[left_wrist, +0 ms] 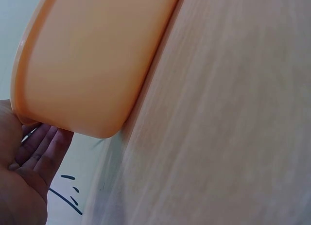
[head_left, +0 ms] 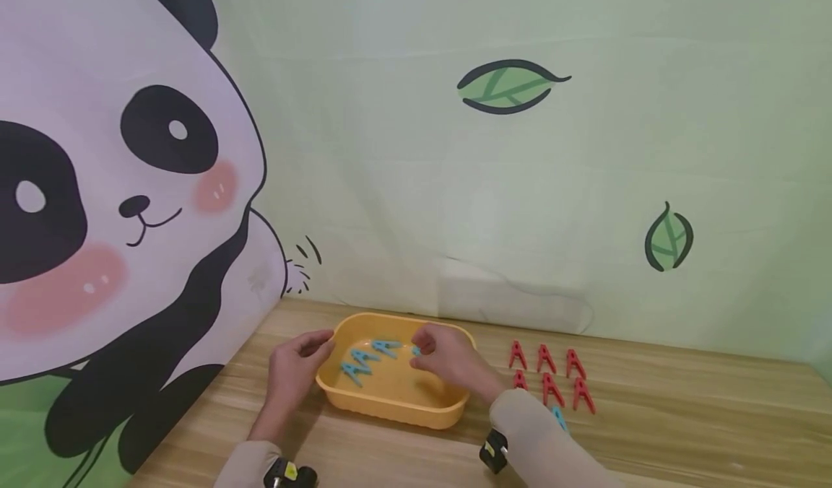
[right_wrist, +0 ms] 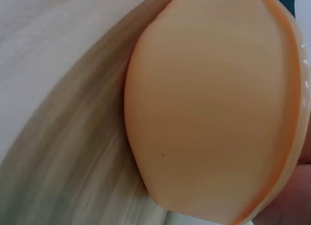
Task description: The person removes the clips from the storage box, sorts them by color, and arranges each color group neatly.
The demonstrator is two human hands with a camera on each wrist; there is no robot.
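My right hand (head_left: 450, 356) is over the right part of a yellow plastic basin (head_left: 390, 410) and pinches a blue clothespin (head_left: 416, 351), mostly hidden by the fingers. Three more blue clothespins (head_left: 354, 374) lie in a slanting row on the basin's floor, toward its left side. At the left end my left hand (head_left: 295, 365) holds the basin by its rim. In the left wrist view several fingers (left_wrist: 53, 154) reach along the outer wall. The right wrist view shows mostly the basin's outside (right_wrist: 209, 108), with part of the right hand at the edge.
Right of the basin, several red clothespins (head_left: 551, 389) lie in two rows on the wooden table (head_left: 689, 416). One blue clothespin (head_left: 559, 417) lies in front of them, partly behind the right sleeve. A printed cloth wall (head_left: 390, 185) with a panda stands behind and at the left.
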